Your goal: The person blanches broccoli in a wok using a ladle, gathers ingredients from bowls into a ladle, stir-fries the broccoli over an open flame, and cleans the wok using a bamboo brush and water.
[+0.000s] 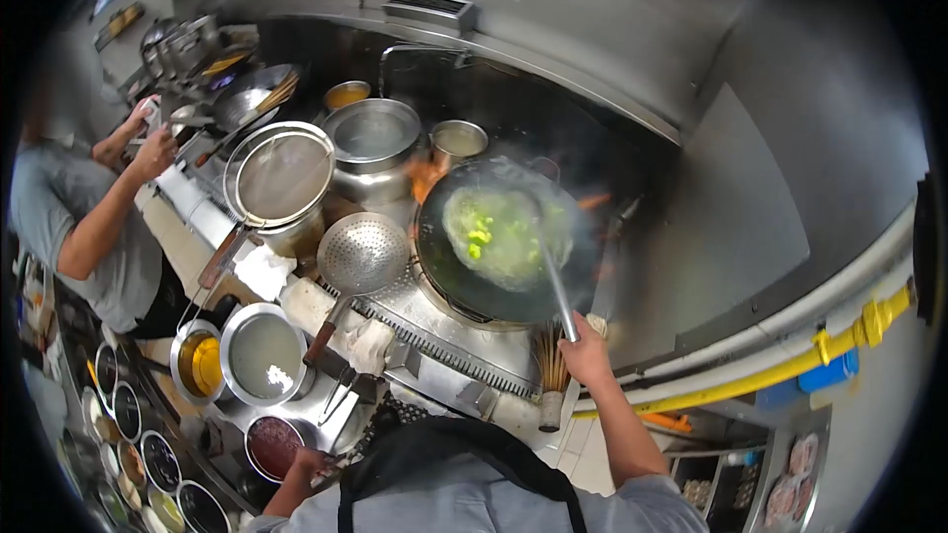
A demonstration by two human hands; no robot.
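Observation:
My right hand (588,350) is closed round the grip of a long metal-handled wok tool (559,281). Its far end is lost in steam and liquid, so I cannot tell its head's shape. The black wok (439,271) sits on the burner, holding bubbling pale liquid with bright green pieces (478,234) in it. Orange flame (427,176) shows at the wok's left rim. Low on the left, my left hand (308,466) is beside a pot of dark red contents (274,444). Its fingers look curled, and what they hold, if anything, is hidden.
A perforated skimmer (363,253) lies left of the wok, near a sieve (286,176) over a pot and a lidded-looking steel pot (371,133). A bamboo brush (550,375) stands by my right hand. Another person (94,207) works at left. A yellow pipe (770,365) runs right.

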